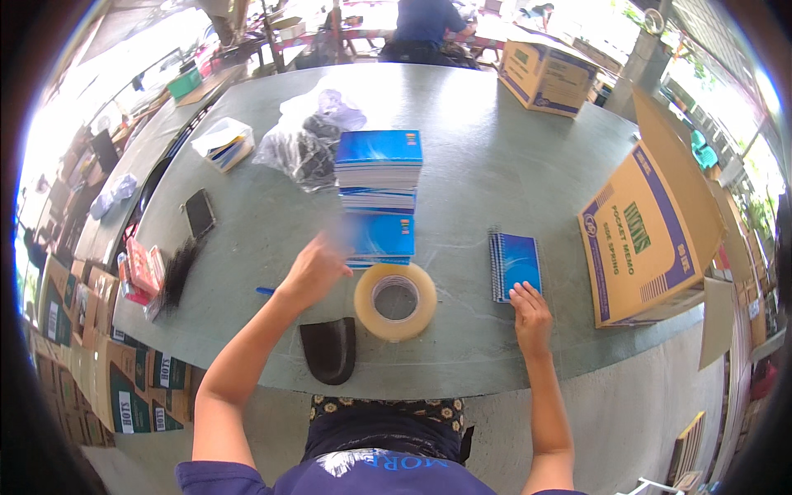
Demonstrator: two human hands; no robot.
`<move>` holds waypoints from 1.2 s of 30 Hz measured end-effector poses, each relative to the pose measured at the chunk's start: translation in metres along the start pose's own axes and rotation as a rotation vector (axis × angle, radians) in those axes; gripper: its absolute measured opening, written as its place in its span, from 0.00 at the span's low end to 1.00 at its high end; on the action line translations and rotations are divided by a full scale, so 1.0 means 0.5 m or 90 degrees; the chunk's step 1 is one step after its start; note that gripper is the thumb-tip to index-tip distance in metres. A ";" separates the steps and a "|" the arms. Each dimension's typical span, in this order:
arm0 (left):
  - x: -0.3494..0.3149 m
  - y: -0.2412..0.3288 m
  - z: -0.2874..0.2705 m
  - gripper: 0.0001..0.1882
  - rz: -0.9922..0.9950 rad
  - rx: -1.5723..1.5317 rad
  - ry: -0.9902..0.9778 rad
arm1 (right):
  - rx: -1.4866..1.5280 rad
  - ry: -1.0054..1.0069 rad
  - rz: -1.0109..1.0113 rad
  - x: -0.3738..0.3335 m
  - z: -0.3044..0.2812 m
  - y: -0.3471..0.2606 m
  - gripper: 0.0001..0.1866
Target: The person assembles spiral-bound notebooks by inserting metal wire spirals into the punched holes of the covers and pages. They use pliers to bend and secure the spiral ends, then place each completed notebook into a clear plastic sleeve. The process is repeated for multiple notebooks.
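Note:
My left hand (316, 271) is beside the near pile of blue-covered notepads (385, 235); its fingertips are smeared by motion, so its grip cannot be told. Behind that pile rises a taller stack of blue notepads (379, 148). To the right, a small stack of blue spiral notepads (517, 262) lies with its wire binding on the left. My right hand (532, 320) has its fingers closed at the near right corner of these notepads. Between my hands, a wide roll of clear tape (396, 328) lies flat, with a dark curved pad (328, 351) to its left.
An open cardboard box (631, 239) stands at the right edge, another box (546, 78) at the back right. Left are a phone (198, 213), a white container (224, 144), a plastic bag (309, 140) and a black brush-like thing (179, 276). A person (425, 29) sits beyond the table.

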State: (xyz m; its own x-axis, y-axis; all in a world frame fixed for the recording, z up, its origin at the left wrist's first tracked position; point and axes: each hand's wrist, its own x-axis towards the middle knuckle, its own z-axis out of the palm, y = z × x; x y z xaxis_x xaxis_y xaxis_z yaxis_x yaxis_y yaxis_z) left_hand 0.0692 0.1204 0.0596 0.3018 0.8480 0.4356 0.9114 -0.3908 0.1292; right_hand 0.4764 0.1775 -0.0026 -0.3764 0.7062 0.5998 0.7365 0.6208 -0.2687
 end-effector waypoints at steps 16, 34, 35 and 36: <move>0.006 0.063 -0.075 0.15 -0.064 0.018 0.107 | -0.007 0.027 -0.065 0.153 -0.091 -0.208 0.23; -0.554 -0.390 -0.204 0.26 -0.690 0.515 0.051 | 0.143 -0.211 -0.035 0.175 0.045 -0.411 0.08; -0.566 -0.397 -0.186 0.30 -0.636 0.598 0.054 | 0.158 -0.196 -0.066 0.180 0.045 -0.414 0.09; -0.554 -0.402 -0.180 0.31 -0.685 0.524 0.002 | 0.145 -0.191 -0.067 0.183 0.047 -0.413 0.09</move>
State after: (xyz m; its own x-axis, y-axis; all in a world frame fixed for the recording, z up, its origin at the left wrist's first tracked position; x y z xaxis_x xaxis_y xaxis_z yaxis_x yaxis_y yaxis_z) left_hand -0.2229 -0.0684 -0.0068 -0.6602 0.5945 0.4591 0.5961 0.7866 -0.1614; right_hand 0.2769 0.1220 0.0902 -0.6155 0.6822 0.3946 0.5547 0.7307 -0.3981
